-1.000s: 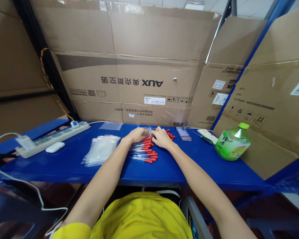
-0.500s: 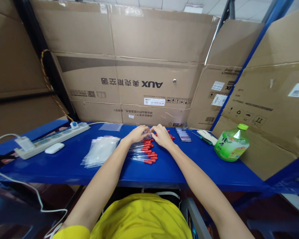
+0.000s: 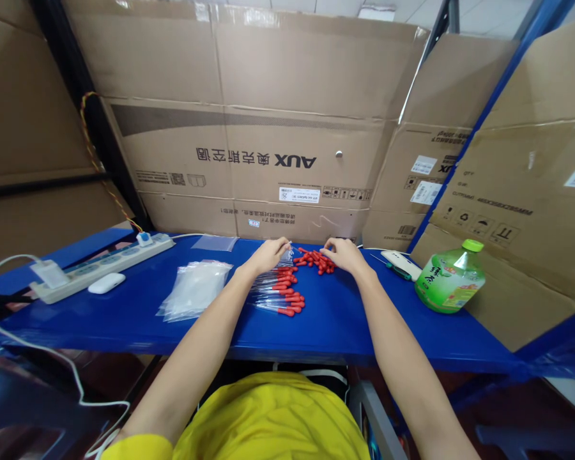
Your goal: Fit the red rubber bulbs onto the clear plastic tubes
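A row of clear tubes with red bulbs (image 3: 282,294) lies on the blue table (image 3: 124,313) in front of me. My left hand (image 3: 271,253) rests at the far end of that row, its fingers pinched on the thin clear tip of one tube. My right hand (image 3: 344,253) sits to the right, fingers curled down onto a loose pile of red bulbs (image 3: 316,259). What those fingers hold, if anything, is hidden.
A stack of clear plastic bags (image 3: 194,287) lies left of the tubes. A white power strip (image 3: 100,265) and a white mouse (image 3: 106,282) sit at the far left. A green bottle (image 3: 450,278) and a white device (image 3: 401,262) are on the right. Cardboard boxes (image 3: 268,128) wall the back.
My right hand has moved away from my left hand, to the right, onto the pile of red bulbs. My left hand stays at the tube row.
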